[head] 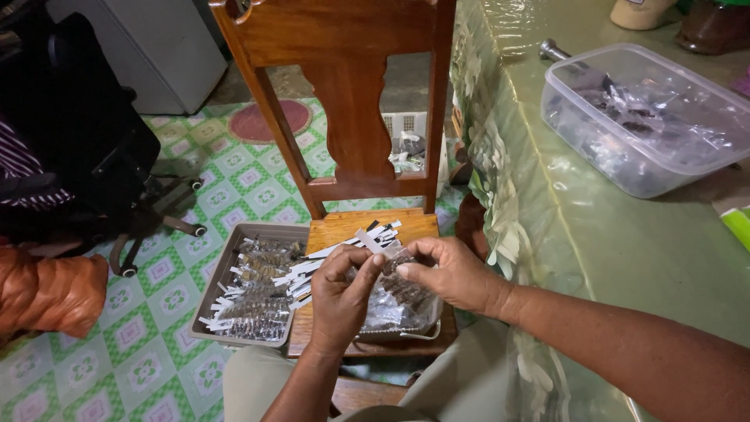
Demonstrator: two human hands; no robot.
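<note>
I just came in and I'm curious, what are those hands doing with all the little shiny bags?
A person sits with both hands over a wooden chair seat. The left hand and right hand together pinch a small clear packet with something dark inside. More packets and white strips are piled under the hands. A grey tray on the seat's left holds more. A clear plastic tub stands on the green table.

Counted: two hands, left [337, 301] and right [447, 273]; one wooden chair [348, 117]; one grey tray [238, 242]; one clear plastic tub [625, 172]; paper strips [312, 270] too many to count.
</note>
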